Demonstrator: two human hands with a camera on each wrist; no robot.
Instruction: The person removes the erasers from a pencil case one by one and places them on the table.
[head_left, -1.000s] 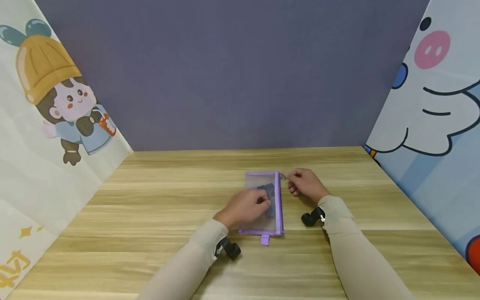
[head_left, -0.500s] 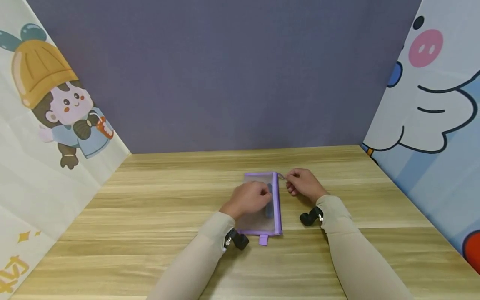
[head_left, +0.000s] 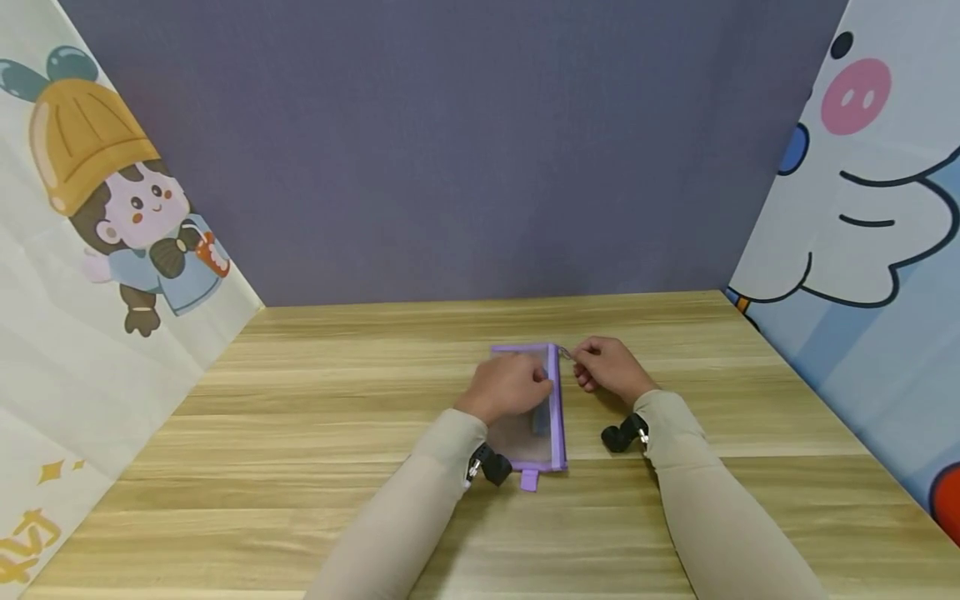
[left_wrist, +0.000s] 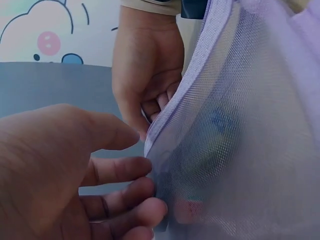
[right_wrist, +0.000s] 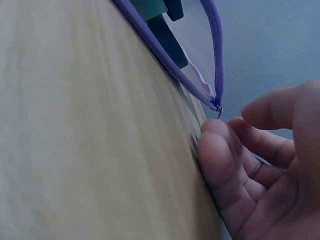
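Observation:
A mesh zip pouch point(head_left: 521, 444) with purple edging lies on the table, its zipper edge toward the right. My left hand point(head_left: 510, 387) is over the pouch near that edge. In the left wrist view its thumb and half-bent fingers stand apart, fingertips right at the mesh point(left_wrist: 225, 170). My right hand point(head_left: 611, 367) pinches the small metal zipper pull point(head_left: 565, 353) at the pouch's far right corner. The right wrist view shows the pouch mouth parted, with dark blocky pieces point(right_wrist: 167, 42) and a green piece point(right_wrist: 148, 8) inside. My left hand hides part of the pouch.
The wood-grain table point(head_left: 337, 400) stretches around the pouch. A dark grey-blue panel point(head_left: 465, 150) rises along its back. Printed cartoon panels, one with a child in a yellow hat point(head_left: 135, 208) and one with a white character point(head_left: 862, 192), flank both sides.
My left hand has slid away from me and to the right across the pouch, closer to the zipper edge. The right hand stays at the zipper pull.

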